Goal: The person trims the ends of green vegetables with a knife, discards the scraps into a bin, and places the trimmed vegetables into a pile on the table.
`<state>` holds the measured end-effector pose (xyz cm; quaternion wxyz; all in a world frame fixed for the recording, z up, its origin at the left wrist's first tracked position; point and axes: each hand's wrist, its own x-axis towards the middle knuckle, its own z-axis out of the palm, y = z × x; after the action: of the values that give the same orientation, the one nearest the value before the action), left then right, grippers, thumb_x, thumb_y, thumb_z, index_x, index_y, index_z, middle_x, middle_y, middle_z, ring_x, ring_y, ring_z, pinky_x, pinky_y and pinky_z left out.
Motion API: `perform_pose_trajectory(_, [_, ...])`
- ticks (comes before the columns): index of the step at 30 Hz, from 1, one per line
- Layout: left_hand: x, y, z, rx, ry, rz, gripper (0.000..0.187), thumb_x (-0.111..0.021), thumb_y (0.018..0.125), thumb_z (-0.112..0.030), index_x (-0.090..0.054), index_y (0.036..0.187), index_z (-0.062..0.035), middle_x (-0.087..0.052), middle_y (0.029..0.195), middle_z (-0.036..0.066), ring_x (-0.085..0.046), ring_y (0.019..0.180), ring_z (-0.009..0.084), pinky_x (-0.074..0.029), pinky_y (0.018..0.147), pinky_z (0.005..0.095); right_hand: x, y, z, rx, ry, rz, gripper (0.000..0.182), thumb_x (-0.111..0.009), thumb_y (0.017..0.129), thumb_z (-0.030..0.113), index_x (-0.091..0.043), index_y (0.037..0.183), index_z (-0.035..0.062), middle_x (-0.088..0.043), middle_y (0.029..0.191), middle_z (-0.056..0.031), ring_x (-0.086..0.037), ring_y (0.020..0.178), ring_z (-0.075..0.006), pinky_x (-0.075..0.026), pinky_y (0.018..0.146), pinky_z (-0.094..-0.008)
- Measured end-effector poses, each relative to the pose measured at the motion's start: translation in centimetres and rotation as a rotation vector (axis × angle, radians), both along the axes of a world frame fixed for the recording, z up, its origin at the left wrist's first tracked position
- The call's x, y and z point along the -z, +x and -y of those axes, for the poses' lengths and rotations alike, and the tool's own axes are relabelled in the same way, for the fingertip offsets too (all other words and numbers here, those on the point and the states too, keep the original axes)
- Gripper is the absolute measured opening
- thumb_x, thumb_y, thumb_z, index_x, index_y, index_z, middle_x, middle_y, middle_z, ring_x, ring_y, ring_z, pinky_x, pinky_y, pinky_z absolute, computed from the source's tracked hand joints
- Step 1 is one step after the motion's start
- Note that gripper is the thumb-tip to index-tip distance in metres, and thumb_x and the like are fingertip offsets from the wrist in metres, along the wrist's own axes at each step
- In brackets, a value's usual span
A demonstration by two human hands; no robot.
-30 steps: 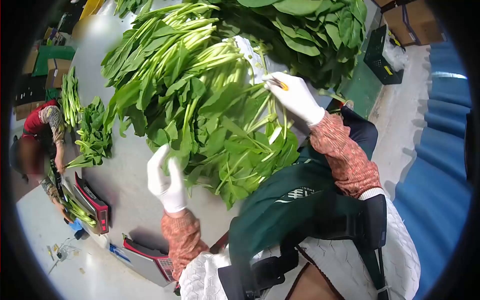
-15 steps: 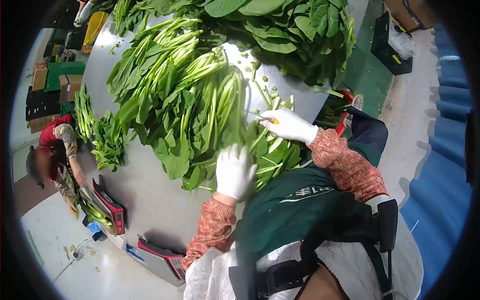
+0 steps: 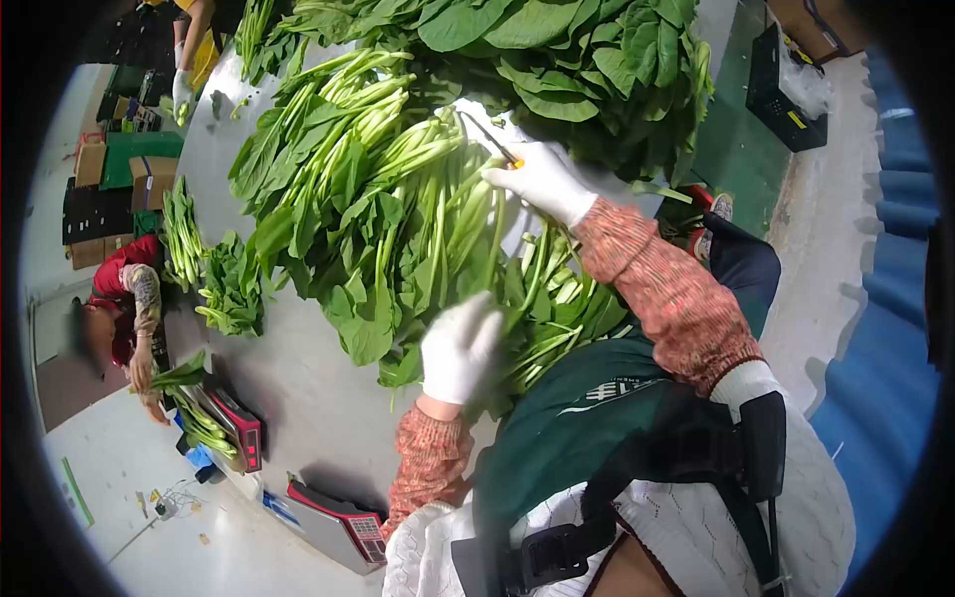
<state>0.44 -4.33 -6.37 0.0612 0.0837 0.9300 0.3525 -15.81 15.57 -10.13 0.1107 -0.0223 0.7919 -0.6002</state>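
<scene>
My right hand [image 3: 542,182], in a white glove, is closed round a knife [image 3: 513,162] with an orange-yellow handle. Its thin dark blade points up and left, over the cut ends of the leafy greens [image 3: 428,159]. My left hand [image 3: 458,348], also gloved in white, is at the near edge of that heap, slightly blurred, with its fingers a little apart and no stem visible in them. Between my hands and my apron lies a smaller pile of greens with trimmed stems [image 3: 557,308]. The heap spreads across the metal table [image 3: 308,388].
Large-leaved greens [image 3: 587,70] are piled at the far side. Two red-edged scales [image 3: 343,522] stand at the table's left edge, where a co-worker in red [image 3: 124,289] bends over. Another person's gloved hand [image 3: 182,95] is at the far left. A black crate [image 3: 786,95] sits on the floor.
My right hand has moved up and left with the knife, away from the trimmed pile. My left hand has lifted slightly and turned, its fingers drawn closer together. A co-worker's gloved hand has come farther into view.
</scene>
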Motion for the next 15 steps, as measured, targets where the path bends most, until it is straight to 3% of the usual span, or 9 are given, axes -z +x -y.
perform_pose_trajectory(1, [-0.8, -1.2, -0.1, -0.048, 0.011, -0.201, 0.023, -0.073, 0.085, -0.009, -0.069, 0.106, -0.0014, -0.07, 0.101, 0.017, -0.068, 0.094, 0.0308, -0.053, 0.086, 0.0349, 0.1, 0.4, -0.1, -0.013, -0.066, -0.021, 0.034, -0.073, 0.085, 0.028, -0.07, 0.102, -0.0011, -0.065, 0.078, -0.0075, -0.058, 0.067, -0.0106, -0.047, 0.063, -0.028])
perform_pose_trajectory(3, [-1.6, -3.8, -1.3, -0.123, -0.1, -0.373, 0.027, -0.074, 0.083, -0.008, -0.067, 0.107, -0.0013, -0.069, 0.1, 0.016, -0.067, 0.092, 0.0313, -0.053, 0.083, 0.0364, -0.4, 2.0, -0.4, -0.048, -0.115, -0.077, 0.023, -0.072, 0.087, 0.018, -0.07, 0.102, 0.0009, -0.061, 0.078, 0.0004, -0.051, 0.067, -0.0054, -0.044, 0.06, -0.0252])
perform_pose_trajectory(5, [-1.3, -6.1, -3.5, -0.079, -0.161, -0.549, 0.031, -0.075, 0.083, -0.01, -0.065, 0.111, -0.0014, -0.068, 0.099, 0.015, -0.065, 0.09, 0.0322, -0.053, 0.08, 0.0371, -4.6, 4.2, -1.1, -0.016, -0.156, -0.102, 0.026, -0.072, 0.087, 0.018, -0.068, 0.105, -0.0003, -0.061, 0.079, -0.0001, -0.05, 0.067, -0.0058, -0.043, 0.061, -0.024])
perform_pose_trajectory(6, [-1.0, -6.5, -4.7, -0.071, -0.13, -0.486, 0.034, -0.075, 0.083, -0.012, -0.062, 0.113, -0.0003, -0.066, 0.1, 0.017, -0.064, 0.087, 0.0346, -0.052, 0.078, 0.0381, -5.4, 5.1, -1.6, 0.012, -0.071, -0.232, 0.027, -0.073, 0.087, 0.018, -0.067, 0.106, -0.0004, -0.06, 0.078, 0.0004, -0.05, 0.067, -0.0053, -0.043, 0.06, -0.0235])
perform_pose_trajectory(7, [-0.1, -6.5, -5.6, -0.073, -0.052, -0.47, 0.03, -0.075, 0.082, -0.013, -0.061, 0.105, -0.0016, -0.062, 0.093, 0.017, -0.061, 0.08, 0.0352, -0.051, 0.073, 0.0408, -5.9, 5.7, -2.3, 0.041, 0.018, -0.359, 0.028, -0.073, 0.087, 0.017, -0.066, 0.107, -0.0005, -0.059, 0.077, 0.001, -0.05, 0.068, -0.0048, -0.043, 0.06, -0.023])
perform_pose_trajectory(9, [-0.9, -6.5, -6.8, -0.018, 0.061, -0.376, 0.028, -0.073, 0.083, -0.013, -0.059, 0.103, -0.0009, -0.059, 0.088, 0.018, -0.06, 0.078, 0.0364, -0.05, 0.068, 0.0418, -7.8, 6.4, -4.7, -0.026, -0.156, -0.039, 0.027, -0.069, 0.09, 0.013, -0.065, 0.113, -0.0006, -0.063, 0.078, -0.0009, -0.051, 0.068, -0.004, -0.042, 0.06, -0.0211])
perform_pose_trajectory(10, [-1.4, -6.4, -7.2, -0.015, 0.045, -0.388, 0.027, -0.072, 0.083, -0.013, -0.059, 0.103, -0.0008, -0.059, 0.087, 0.018, -0.059, 0.077, 0.0363, -0.05, 0.068, 0.0416, -8.6, 6.9, -5.5, 0.009, -0.098, -0.05, 0.026, -0.068, 0.091, 0.012, -0.065, 0.114, -0.0004, -0.064, 0.079, -0.0016, -0.054, 0.07, -0.0047, -0.044, 0.061, -0.0216])
perform_pose_trajectory(12, [-2.0, -6.2, -7.8, -0.028, 0.005, -0.42, 0.025, -0.071, 0.084, -0.012, -0.058, 0.102, -0.0007, -0.058, 0.086, 0.018, -0.059, 0.077, 0.0362, -0.05, 0.066, 0.0413, -7.8, 7.8, -6.7, 0.008, 0.059, -0.343, 0.03, -0.066, 0.088, 0.007, -0.063, 0.118, 0.0028, -0.068, 0.085, -0.0064, -0.065, 0.073, -0.0129, -0.05, 0.065, -0.0261])
perform_pose_trajectory(15, [-2.5, -5.6, -7.7, 0.014, -0.055, -0.325, 0.023, -0.068, 0.089, -0.012, -0.058, 0.105, 0.0016, -0.061, 0.087, 0.019, -0.062, 0.076, 0.0366, -0.05, 0.066, 0.0401, -6.5, 9.7, -7.1, -0.041, 0.445, -0.432, 0.038, -0.066, 0.082, 0.003, -0.064, 0.119, 0.0063, -0.069, 0.091, -0.0128, -0.069, 0.079, -0.025, -0.053, 0.071, -0.0316])
